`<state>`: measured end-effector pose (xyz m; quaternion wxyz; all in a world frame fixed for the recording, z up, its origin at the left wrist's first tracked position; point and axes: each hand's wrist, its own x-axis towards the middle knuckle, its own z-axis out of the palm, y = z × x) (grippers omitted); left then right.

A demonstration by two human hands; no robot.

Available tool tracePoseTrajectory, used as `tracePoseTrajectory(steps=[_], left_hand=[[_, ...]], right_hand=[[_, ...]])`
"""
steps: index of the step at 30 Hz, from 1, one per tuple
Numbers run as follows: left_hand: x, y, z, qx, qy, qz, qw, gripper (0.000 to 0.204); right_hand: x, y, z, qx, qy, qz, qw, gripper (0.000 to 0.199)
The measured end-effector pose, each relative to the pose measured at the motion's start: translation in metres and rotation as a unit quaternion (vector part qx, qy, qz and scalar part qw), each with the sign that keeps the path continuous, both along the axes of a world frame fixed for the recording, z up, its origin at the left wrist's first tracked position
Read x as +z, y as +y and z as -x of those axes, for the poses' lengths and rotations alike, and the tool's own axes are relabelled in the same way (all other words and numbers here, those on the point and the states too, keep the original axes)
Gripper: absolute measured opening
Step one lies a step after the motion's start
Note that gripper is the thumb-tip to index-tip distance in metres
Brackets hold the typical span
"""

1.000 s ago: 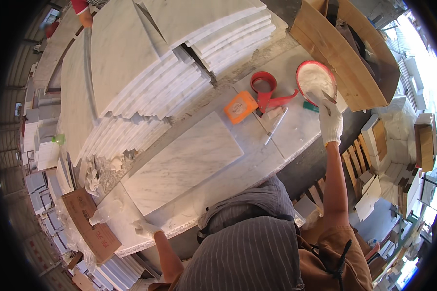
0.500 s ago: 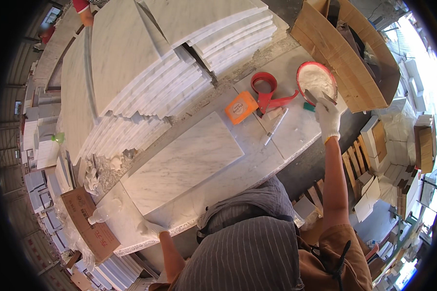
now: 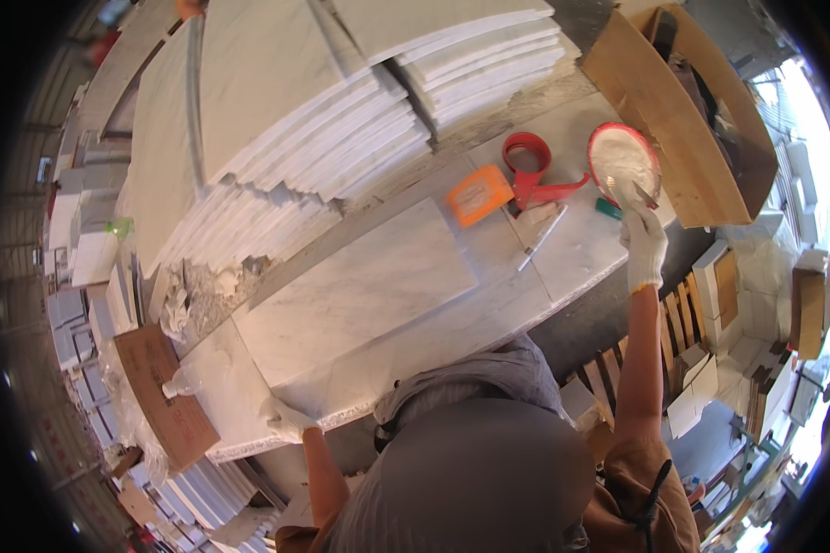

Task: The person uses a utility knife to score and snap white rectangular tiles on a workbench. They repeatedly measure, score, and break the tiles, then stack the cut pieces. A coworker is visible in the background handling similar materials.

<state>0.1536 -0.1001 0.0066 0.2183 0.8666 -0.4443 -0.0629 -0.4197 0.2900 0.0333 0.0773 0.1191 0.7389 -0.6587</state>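
Note:
My right hand [image 3: 646,247], in a white glove, is closed round a putty knife [image 3: 648,194] at the near rim of a red-rimmed bowl [image 3: 655,152]. White paste [image 3: 621,155] fills much of the bowl. A second narrow blade shows beside the first; its handle is hidden by my fingers. A small green object [image 3: 608,209] lies just left of this hand. My left hand [image 3: 290,421], also gloved, rests with fingers stretched out on the table's near edge, close to the near left corner of a grey-veined marble tile [image 3: 364,290].
A red tape dispenser [image 3: 526,175], an orange box [image 3: 479,195] and a white pen [image 3: 542,238] lie right of the tile. Stacked marble slabs [image 3: 277,101] fill the far side. Cardboard boxes stand at far right [image 3: 636,83] and left [image 3: 164,396], beside a clear plastic bottle [image 3: 183,381].
The view has shifted, so the table and its things sit slightly differently in the picture. My right hand stays at the bowl with the putty knife, my left hand at the table edge.

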Motion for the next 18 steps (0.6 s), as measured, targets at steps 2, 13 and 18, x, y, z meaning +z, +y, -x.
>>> tracePoseTrajectory(steps=[2, 13, 18], left_hand=[[0.0, 0.001, 0.0, -0.003, -0.005, 0.006, 1.0, 0.074], [0.011, 0.022, 0.022, -0.014, 0.02, 0.024, 0.999, 0.073], [0.009, 0.038, 0.027, -0.047, 0.097, 0.035, 0.994, 0.069]], right_hand=[[0.012, -0.003, -0.015, 0.009, 0.002, 0.054, 0.998, 0.03], [0.02, -0.094, -0.119, 0.251, -0.094, 0.068, 0.961, 0.025], [0.007, -0.108, -0.127, 0.263, -0.093, 0.087, 0.956, 0.025]])
